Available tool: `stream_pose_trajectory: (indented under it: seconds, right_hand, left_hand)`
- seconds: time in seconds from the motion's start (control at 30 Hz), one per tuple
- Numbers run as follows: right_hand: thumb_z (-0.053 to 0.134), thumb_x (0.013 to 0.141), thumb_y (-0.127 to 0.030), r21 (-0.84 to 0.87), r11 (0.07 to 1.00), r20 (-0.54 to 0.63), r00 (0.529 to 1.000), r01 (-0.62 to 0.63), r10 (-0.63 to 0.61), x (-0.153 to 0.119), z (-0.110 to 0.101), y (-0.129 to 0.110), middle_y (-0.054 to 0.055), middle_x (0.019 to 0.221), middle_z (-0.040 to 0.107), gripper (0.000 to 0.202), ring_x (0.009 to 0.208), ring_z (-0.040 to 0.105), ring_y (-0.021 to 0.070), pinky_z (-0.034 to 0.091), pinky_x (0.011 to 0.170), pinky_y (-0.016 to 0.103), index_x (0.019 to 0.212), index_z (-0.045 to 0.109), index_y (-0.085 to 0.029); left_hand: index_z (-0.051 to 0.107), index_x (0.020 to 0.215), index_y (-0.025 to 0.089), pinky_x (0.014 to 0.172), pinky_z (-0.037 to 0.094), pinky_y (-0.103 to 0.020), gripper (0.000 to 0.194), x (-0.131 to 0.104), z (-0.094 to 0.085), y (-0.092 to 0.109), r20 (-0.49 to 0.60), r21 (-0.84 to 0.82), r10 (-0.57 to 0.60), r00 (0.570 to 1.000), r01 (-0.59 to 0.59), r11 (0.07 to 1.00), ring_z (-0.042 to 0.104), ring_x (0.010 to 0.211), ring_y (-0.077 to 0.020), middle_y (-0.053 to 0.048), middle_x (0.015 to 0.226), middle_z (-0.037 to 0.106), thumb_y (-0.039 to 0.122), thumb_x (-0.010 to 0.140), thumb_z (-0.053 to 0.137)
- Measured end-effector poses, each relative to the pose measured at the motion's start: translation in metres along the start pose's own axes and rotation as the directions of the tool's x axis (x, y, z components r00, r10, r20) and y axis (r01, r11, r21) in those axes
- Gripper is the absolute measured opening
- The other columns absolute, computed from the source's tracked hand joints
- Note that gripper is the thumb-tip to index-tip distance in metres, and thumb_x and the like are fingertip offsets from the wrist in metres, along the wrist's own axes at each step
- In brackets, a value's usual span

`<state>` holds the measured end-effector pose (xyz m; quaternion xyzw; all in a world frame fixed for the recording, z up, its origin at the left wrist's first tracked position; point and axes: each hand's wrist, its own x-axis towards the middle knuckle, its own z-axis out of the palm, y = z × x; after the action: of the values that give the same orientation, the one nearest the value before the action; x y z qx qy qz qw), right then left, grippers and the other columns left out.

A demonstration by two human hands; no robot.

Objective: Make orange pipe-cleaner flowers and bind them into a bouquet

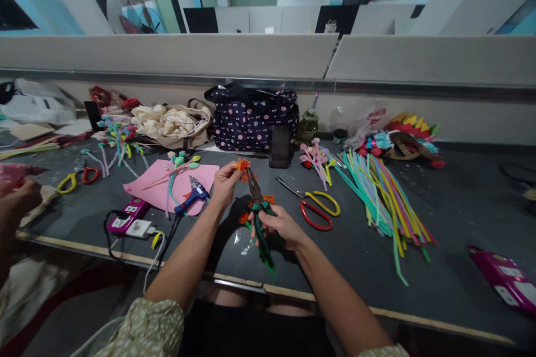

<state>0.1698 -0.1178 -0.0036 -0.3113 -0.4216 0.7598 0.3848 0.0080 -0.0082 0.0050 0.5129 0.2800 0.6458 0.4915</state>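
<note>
Between the fingertips of my left hand [225, 185] is a small orange pipe-cleaner flower [243, 164], pinched near the middle of the table. My right hand [281, 227] is wrapped round the green handles of long-nosed pliers [253, 185]. The pliers' tips reach up to the flower; whether they grip it I cannot tell. More orange flower pieces [244, 218] with green stems lie beneath and beside the pliers, partly hidden by my right hand. To the right of the pliers lie red-and-yellow-handled scissors [320, 209], blades pointing away to the left.
A blue glue gun [193, 196] rests on a pink sheet [146, 181]; a purple power strip [128, 216] with cables is near the front edge. Bundled pipe cleaners [383, 195] lie right, a polka-dot bag [243, 125] behind. At far left, another person's hand [25, 195] holds a pink tool.
</note>
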Motion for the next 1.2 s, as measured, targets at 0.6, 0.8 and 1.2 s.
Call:
stream_pose_trajectory:
  seconds: [0.6,0.8,1.2]
  right_hand:
    - [0.069,0.075,-0.049,0.027,1.000,-0.040,0.999,0.008,-0.006,-0.0009,0.0033,-0.0019,0.004,0.068,0.066,0.042,0.057,0.065,0.0170,0.054,0.050,0.028,0.094,0.057,-0.013]
    - [0.069,0.076,-0.048,0.042,0.999,-0.025,1.000,0.009,-0.008,-0.0002,0.0013,0.0003,0.004,0.068,0.065,0.042,0.057,0.066,0.0178,0.056,0.051,0.031,0.096,0.058,-0.012]
    - [0.065,0.078,-0.051,0.019,1.000,0.002,1.000,-0.005,0.005,0.0010,-0.0029,0.0036,0.005,0.064,0.067,0.043,0.053,0.064,0.0170,0.053,0.051,0.029,0.096,0.057,-0.013]
  left_hand:
    - [0.068,0.069,0.015,0.056,0.041,-0.020,0.021,0.0009,-0.0001,0.0030,-0.003,0.032,-0.006,1.000,0.006,0.999,0.048,0.059,-0.0088,0.001,0.064,0.055,0.033,0.066,0.077]
    - [0.068,0.070,0.015,0.057,0.041,-0.020,0.021,0.0004,0.0002,0.0034,-0.014,0.014,-0.021,1.000,0.021,1.000,0.048,0.058,-0.0082,0.001,0.065,0.056,0.032,0.065,0.079]
    - [0.068,0.070,0.015,0.057,0.041,-0.021,0.022,0.0002,0.0010,0.0035,-0.014,0.010,-0.026,1.000,0.026,1.000,0.048,0.058,-0.0087,0.001,0.065,0.056,0.033,0.064,0.079]
